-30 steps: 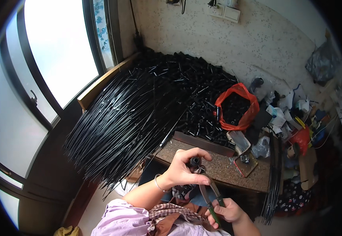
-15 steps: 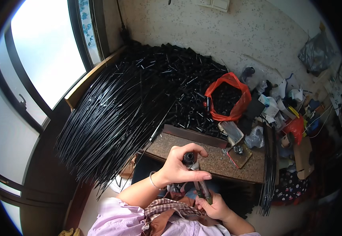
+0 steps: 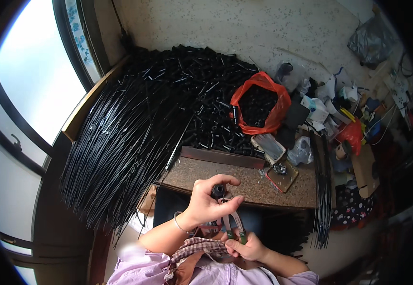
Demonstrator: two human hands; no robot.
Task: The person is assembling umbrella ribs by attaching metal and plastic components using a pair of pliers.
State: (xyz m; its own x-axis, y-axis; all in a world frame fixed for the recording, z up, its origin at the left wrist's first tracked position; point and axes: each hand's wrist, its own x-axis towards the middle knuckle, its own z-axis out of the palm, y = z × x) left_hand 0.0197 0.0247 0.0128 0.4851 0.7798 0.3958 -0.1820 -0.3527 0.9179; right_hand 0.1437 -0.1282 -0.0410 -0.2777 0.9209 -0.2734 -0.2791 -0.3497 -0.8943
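Lowered left hand (image 3: pixel 207 203) pinches black tube (image 3: pixel 218 190) near orange bag (image 3: pixel 259 109).

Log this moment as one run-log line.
left hand: holds small black part | right hand: grips pliers | setting: stone slab, black rods

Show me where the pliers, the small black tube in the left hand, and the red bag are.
pliers (image 3: pixel 237 227): head view, on the handles, between both hands.
small black tube (image 3: pixel 218 190): head view, on its open end above the fingers.
red bag (image 3: pixel 277 111): head view, on its right rim.
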